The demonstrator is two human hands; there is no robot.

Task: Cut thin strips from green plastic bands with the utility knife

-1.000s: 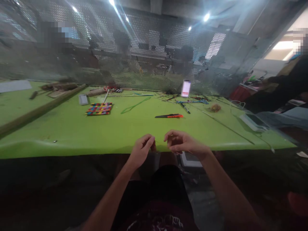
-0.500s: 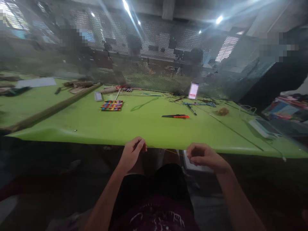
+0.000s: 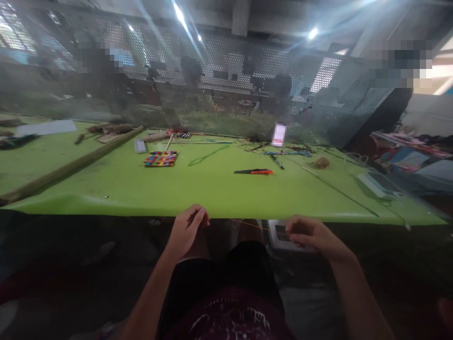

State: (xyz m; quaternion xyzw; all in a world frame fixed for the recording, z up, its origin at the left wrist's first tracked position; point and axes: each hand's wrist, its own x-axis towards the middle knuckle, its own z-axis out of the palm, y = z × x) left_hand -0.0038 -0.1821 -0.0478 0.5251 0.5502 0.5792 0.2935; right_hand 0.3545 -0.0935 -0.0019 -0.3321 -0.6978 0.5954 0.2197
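Strand [image 3: 251, 224], thin and orange, slants between the worker's hands, above the lap, just off the near edge of the green table cover [image 3: 212, 191]. Right hand [image 3: 313, 233]: loosely curled, fingertips seemingly pinched on strand. Left hand [image 3: 187, 227]: curled, thumb against forefinger; strand fades short of it, so cannot tell whether it grips the other end. Progress, my reading: strand stretched out, no knot or weaving visible along it. Beyond, black-and-red cutter [image 3: 254, 172] lies untouched; farther left, checkered woven piece [image 3: 160, 159]; perforated screen [image 3: 219, 108] behind.
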